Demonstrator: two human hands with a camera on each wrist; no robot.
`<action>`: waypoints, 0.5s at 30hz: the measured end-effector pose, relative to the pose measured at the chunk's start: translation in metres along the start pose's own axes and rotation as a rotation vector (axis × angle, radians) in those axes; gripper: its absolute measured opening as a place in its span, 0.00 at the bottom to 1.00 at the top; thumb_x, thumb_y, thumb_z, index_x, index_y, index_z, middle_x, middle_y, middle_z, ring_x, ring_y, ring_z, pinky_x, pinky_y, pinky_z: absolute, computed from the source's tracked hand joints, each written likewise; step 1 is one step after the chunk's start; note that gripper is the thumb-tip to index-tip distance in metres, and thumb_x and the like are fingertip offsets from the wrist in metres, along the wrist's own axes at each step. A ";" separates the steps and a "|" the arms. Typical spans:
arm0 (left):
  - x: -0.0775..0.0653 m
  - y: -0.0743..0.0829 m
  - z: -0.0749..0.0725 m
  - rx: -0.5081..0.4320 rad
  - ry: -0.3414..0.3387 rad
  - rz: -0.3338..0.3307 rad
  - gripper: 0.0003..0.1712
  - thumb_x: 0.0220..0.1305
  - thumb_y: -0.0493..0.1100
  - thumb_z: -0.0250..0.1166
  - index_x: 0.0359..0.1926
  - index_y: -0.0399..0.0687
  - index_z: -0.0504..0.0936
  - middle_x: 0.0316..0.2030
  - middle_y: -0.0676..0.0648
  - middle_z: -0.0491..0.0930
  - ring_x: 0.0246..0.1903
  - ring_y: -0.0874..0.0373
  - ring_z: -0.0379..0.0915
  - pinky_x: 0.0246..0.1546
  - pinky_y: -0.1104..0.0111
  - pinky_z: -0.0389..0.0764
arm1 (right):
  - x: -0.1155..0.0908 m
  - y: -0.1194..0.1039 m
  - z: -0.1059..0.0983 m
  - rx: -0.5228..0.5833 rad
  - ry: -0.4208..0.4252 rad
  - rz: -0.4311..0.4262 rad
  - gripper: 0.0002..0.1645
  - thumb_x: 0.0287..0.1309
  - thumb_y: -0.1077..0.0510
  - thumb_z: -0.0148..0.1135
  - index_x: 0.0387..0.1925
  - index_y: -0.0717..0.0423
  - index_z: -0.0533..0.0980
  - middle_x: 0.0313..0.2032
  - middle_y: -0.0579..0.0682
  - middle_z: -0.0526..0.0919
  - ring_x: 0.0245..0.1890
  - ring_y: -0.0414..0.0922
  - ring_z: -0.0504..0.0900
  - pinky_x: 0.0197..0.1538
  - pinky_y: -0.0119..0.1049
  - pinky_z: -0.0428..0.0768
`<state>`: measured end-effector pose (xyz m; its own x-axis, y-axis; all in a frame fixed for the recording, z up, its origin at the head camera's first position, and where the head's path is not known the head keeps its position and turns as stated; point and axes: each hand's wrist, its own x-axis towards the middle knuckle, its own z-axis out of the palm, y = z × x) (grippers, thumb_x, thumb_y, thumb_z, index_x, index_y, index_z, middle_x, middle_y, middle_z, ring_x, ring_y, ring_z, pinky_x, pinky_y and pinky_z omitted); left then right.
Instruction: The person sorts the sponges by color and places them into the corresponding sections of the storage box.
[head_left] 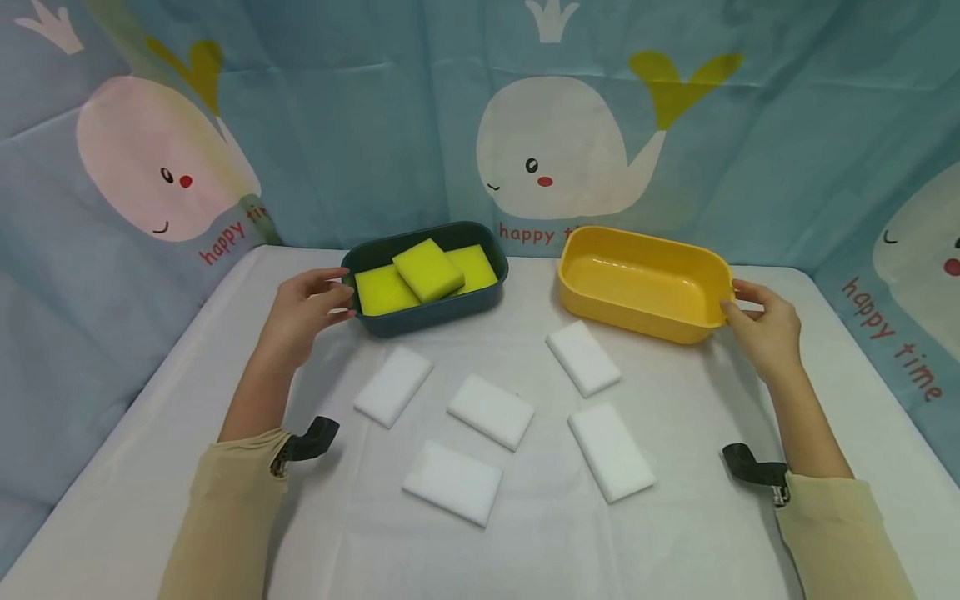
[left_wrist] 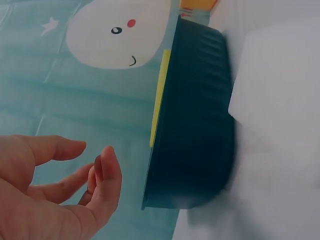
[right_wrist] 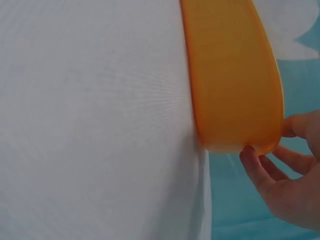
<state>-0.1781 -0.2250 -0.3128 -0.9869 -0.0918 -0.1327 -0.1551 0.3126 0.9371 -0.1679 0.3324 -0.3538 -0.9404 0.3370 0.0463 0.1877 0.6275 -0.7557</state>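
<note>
My left hand (head_left: 303,312) is beside the left end of the dark green plastic container (head_left: 427,321). In the left wrist view its fingers are loosely bent, with a gap between them and the container wall. Three yellow sponges (head_left: 429,271) lie in this container, one resting on the other two. At the right end of the yellow plastic container (head_left: 637,321), my right hand (head_left: 768,329) pinches the rim between thumb and fingers. The yellow container holds nothing. Several flat white sponges (head_left: 491,411) are spread over the table in front of both containers.
A white cloth covers the table (head_left: 540,550). Behind it and at both sides hangs a blue curtain (head_left: 360,125) printed with whales. A black wrist mount (head_left: 311,440) sticks out of the left sleeve, another black mount (head_left: 753,467) out of the right.
</note>
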 end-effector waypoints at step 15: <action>-0.011 0.008 0.010 0.042 -0.043 0.114 0.29 0.81 0.40 0.57 0.76 0.32 0.67 0.51 0.43 0.69 0.47 0.54 0.76 0.46 0.79 0.84 | 0.005 0.008 0.001 0.086 -0.029 0.025 0.34 0.81 0.54 0.49 0.79 0.67 0.60 0.70 0.73 0.67 0.33 0.19 0.70 0.37 0.11 0.77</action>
<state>-0.1688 -0.2125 -0.3070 -0.9991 -0.0135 -0.0405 -0.0426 0.3577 0.9329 -0.1711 0.3384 -0.3606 -0.9436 0.3309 0.0087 0.1874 0.5557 -0.8100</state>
